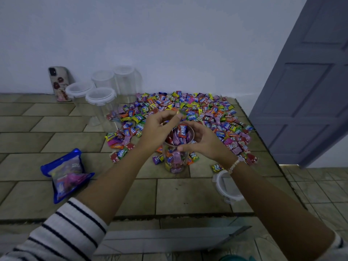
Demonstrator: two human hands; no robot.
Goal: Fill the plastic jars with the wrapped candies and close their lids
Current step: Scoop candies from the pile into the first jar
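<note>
Head view shows a clear plastic jar (176, 157) standing upright on the tiled table (184, 193), packed with wrapped candies up to its open mouth. The left hand (158, 129) hovers over the rim from the left, its fingertips (176, 114) pinched narrow on a small yellow-green candy (178, 112) just above the opening. The right hand (202, 141) curls around the jar's upper rim from the right, thumb at the near side, fingers partly closed against it. Both forearms reach forward from the near edge. The candy pile (188, 113) spreads behind and beside the jar. A loose lid (228, 187) lies near the table's right edge, under the right wrist. Four lidded empty jars (101, 97) stand back left, and a blue candy bag (66, 174) lies left.
</note>
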